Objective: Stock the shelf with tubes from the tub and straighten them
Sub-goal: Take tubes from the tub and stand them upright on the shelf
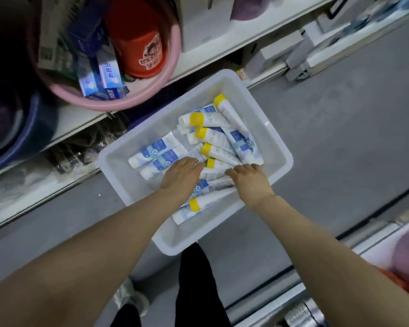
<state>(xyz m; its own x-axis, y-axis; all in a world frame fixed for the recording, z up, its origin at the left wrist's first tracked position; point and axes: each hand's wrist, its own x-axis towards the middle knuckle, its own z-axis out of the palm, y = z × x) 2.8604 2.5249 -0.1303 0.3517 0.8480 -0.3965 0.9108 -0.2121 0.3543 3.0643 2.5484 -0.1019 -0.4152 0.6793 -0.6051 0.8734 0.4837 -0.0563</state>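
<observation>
A translucent white tub sits on the grey floor, turned at an angle, its far corner just beside the lip of the lowest shelf. Inside the tub lies a loose heap of tubes, white and blue, several with yellow caps, crossing one another. Most crowd the far and middle part of the tub. The tub's near corner and its left-hand corner show bare bottom.

Both hands are down inside the tub, over the middle of the heap. The left hand lies knuckles-up on the tubes, fingers bent downward toward a yellow-capped tube. Whether its grip is closed on a tube cannot be told, as the fingertips are hidden. The right hand is just beside it, nearer the tub's right wall, fingers curled onto the same cluster. Its grip is likewise hidden.

Beyond the tub, on the shelf, stands a pink basin holding boxes and a red bucket. To the right of the tub the floor runs open as an aisle. Nearer the person than the tub, a dark trouser leg and a shoe stand on the floor.
</observation>
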